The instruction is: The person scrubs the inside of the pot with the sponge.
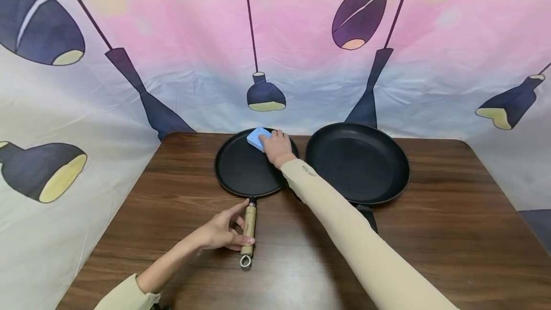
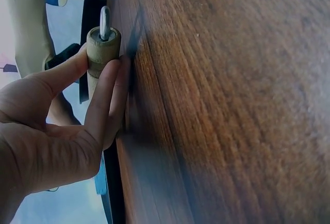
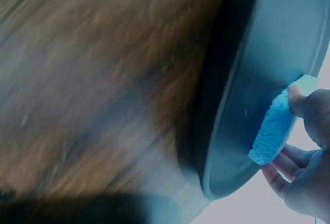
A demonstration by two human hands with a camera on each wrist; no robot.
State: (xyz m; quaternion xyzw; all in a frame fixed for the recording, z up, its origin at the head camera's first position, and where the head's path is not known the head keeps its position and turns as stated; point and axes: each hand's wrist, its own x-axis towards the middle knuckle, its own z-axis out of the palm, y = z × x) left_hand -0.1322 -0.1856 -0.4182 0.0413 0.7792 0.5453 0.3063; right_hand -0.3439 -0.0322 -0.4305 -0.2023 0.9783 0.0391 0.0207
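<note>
A flat black pan (image 1: 245, 171) lies on the wooden table, its wooden handle (image 1: 249, 226) pointing toward me and ending in a metal ring. My left hand (image 1: 224, 228) grips that handle from the left, thumb on one side and fingers on the other, as the left wrist view confirms for the hand (image 2: 67, 121). Over the pan's far right part, my right hand (image 1: 277, 147) holds a blue sponge (image 1: 257, 138) against the cooking surface. In the right wrist view the sponge (image 3: 278, 126) is pinched between the thumb and fingers of the hand (image 3: 309, 157), its edge touching the pan.
To the right stands a larger, deeper black frying pan (image 1: 357, 166), its dark handle (image 1: 367, 218) partly behind my right sleeve (image 1: 344, 224). The brown table (image 1: 452, 233) meets a cloth backdrop (image 1: 193, 37) printed with hanging lamps at its far edge.
</note>
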